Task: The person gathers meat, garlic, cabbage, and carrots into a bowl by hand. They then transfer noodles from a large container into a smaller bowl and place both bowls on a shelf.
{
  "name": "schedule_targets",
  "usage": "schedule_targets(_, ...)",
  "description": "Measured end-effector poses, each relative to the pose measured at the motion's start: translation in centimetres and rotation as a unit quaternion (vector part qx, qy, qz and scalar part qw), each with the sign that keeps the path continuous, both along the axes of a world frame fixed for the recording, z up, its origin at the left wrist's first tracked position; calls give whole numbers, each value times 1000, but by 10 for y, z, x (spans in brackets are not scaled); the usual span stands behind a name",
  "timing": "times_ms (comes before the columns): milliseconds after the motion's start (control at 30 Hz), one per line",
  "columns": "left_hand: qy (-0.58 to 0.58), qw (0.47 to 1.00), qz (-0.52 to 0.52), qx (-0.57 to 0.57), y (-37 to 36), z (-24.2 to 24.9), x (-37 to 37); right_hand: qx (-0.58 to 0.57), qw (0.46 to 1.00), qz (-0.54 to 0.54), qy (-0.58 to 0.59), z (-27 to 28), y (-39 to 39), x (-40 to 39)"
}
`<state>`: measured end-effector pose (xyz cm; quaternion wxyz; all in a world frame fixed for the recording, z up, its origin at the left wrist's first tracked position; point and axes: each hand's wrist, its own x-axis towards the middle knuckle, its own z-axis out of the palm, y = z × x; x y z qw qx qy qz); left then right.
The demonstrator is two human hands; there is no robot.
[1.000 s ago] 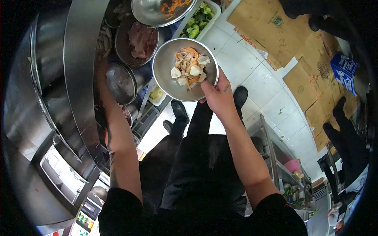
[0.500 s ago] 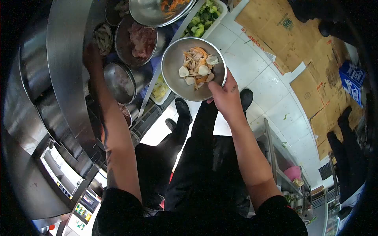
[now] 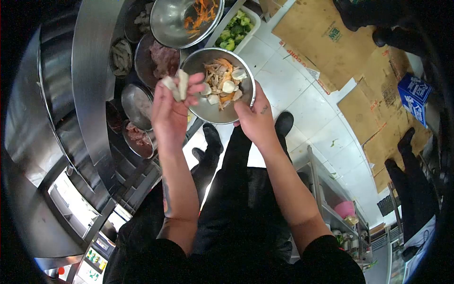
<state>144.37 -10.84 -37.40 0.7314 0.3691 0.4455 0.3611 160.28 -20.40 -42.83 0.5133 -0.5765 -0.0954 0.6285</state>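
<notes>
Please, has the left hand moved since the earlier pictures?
Yes. Judged against the resting bowl of pale strips, the left hand has moved away, rightward in the view, towards the steel bowl in the right hand.

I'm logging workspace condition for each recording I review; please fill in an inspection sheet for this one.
Surface: white tiled floor, partly covered by cardboard.
Job's things: held metal bowl containing mixed food; pale pieces.
Clutter: green scrap on the floor; blue carton.
Hands: left hand holds the pale pieces; right hand grips the bowl's rim.
Cables: nothing seen clearly.
Surroundings: carrot bowl, broccoli tray, another person's legs.
</notes>
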Motion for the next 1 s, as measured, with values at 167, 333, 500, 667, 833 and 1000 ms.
schedule_targets(167,373,880,-89,281,-19,6,9,46,995,1,-92,-8,1,-5)
schedule_targets(333,523,801,126,263,81,-5,-72,-28,999,22,11,4,3,0)
schedule_targets(500,670,687,68,273,230,-81,-168,19,998,13,-53,-21,-4,-12)
schedule_targets(667,732,623,31,274,272,-95,-165,8,999,19,-41,-29,-7,-16)
schedule_targets(833,814,513,12,271,280,-103,-186,3,1000,22,-3,-23,-9,-14)
schedule_targets(1000,802,552,-28,226,258,-81,-192,-3,1000,14,-4,-27,-10,-17)
